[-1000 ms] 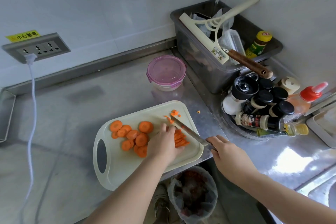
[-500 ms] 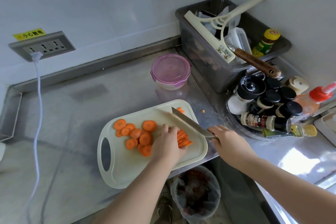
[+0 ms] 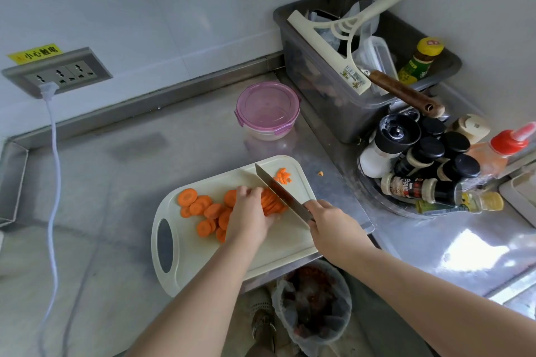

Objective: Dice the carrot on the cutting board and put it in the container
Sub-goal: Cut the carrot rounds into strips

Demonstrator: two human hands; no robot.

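A cream cutting board (image 3: 284,243) lies on the steel counter. Round carrot slices (image 3: 203,207) are spread over its middle. My left hand (image 3: 249,216) holds a stack of slices (image 3: 271,202) with curled fingers. My right hand (image 3: 330,223) grips the handle of a knife (image 3: 280,193), whose blade runs along the right side of the stack, tip pointing away. A small pile of diced carrot (image 3: 282,176) sits at the board's far right corner. The round container with a pink lid (image 3: 268,109) stands closed behind the board.
A grey bin (image 3: 327,87) with a squeegee and bottles stands at the back right. Spice bottles (image 3: 420,162) crowd a round tray on the right. A white cable (image 3: 53,136) hangs from the wall socket. One carrot bit (image 3: 320,173) lies on the counter. A lined trash bin (image 3: 314,307) is below.
The knife has shifted left against the stack under my left hand, its tip now further up the board. The diced pile beyond the blade is uncovered again.
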